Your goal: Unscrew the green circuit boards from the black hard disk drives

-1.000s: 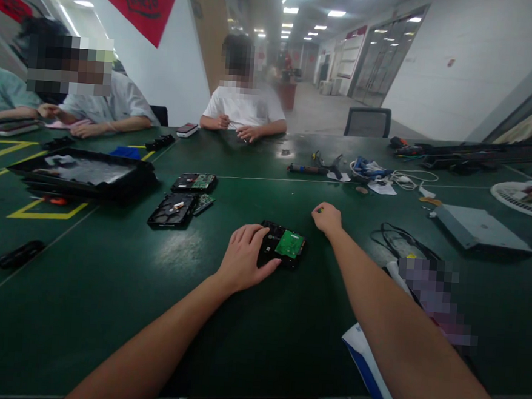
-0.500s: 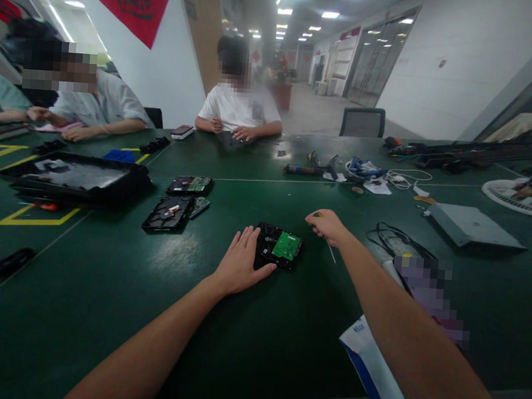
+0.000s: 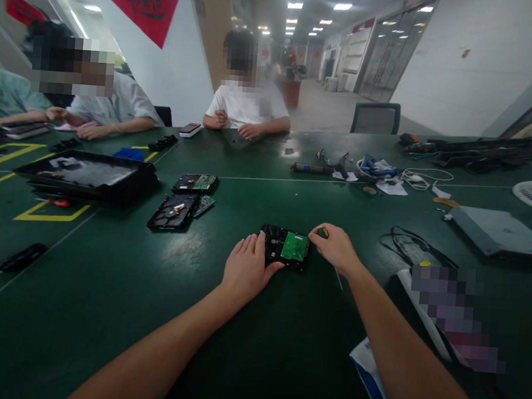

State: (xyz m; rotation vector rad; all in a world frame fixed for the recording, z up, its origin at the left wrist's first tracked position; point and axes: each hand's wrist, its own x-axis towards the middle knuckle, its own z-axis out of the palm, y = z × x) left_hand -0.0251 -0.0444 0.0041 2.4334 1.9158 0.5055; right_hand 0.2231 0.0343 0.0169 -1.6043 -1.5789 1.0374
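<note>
A hard drive (image 3: pixel 274 244) with a green circuit board (image 3: pixel 294 246) lies board side up on the green table. My left hand (image 3: pixel 247 262) rests over its left end, fingers stretched out and thumb along the near edge. At the drive's right end, my right hand (image 3: pixel 333 247) is closed around a screwdriver (image 3: pixel 322 232) with a yellow and black handle. A thin pale shaft shows below that hand. Whether the right fingertips touch the drive, I cannot tell.
Left of the drive lie another hard drive (image 3: pixel 196 183), a black drive casing (image 3: pixel 171 212) and a small circuit board (image 3: pixel 205 205). A large black tray (image 3: pixel 89 178) stands farther left. On the right are cables (image 3: pixel 420 247) and a grey metal box (image 3: pixel 503 231). Co-workers sit across the table.
My right hand has come closer to the drive's right end, still holding the screwdriver. My left hand stays on the drive. The whole view has shifted slightly.
</note>
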